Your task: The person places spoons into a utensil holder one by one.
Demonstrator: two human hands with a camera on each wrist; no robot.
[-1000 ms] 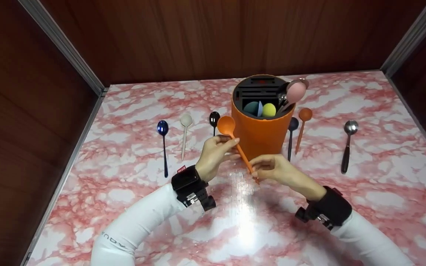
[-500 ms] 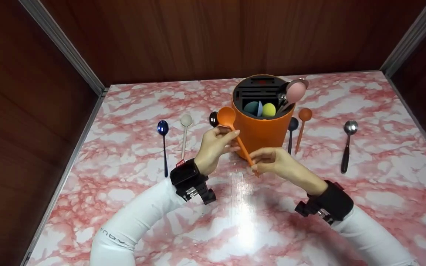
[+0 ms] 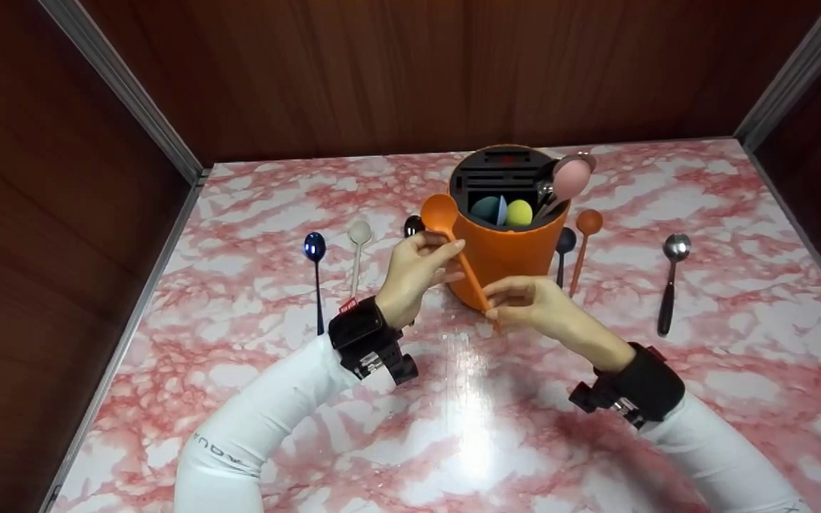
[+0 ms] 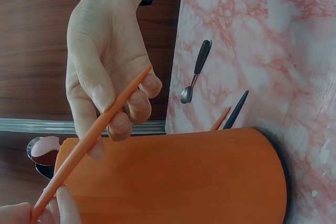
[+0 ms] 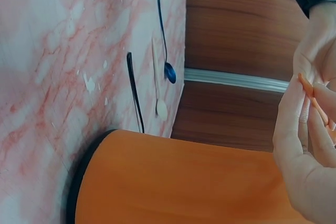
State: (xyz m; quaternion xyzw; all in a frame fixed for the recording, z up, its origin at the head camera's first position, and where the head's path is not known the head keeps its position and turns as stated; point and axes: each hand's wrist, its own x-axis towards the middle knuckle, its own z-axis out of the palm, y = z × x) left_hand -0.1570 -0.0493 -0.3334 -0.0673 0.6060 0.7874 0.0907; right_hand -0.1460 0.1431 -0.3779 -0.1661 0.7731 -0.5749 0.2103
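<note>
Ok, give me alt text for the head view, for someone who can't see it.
Both hands hold an orange spoon in front of an orange holder: the left hand pinches it near the bowl, the right hand near the handle end. Six more spoons lie on the pink marble table either side of the holder, which has others standing in it.

Orange spoon (image 3: 453, 249), pinched between left hand (image 3: 414, 274) and right hand (image 3: 535, 310): matt plastic, smooth. Holder (image 3: 503, 256) just behind both hands: same matt orange plastic look, black insert on top. Table (image 3: 239, 306) under the hands: glossy pink-white marble pattern, strong glare spot near the wrists. Spoon (image 3: 669, 281) well right of the right hand: polished metal bowl, dark handle. Blue spoon (image 3: 316, 281) left of the left hand: shiny, mirror-like bowl. Cream spoon (image 3: 357, 256) beside it: matt. Walls (image 3: 382, 71): dark wood grain, satin finish, metal corner strips. Sleeves (image 3: 268, 420): white cloth.
</note>
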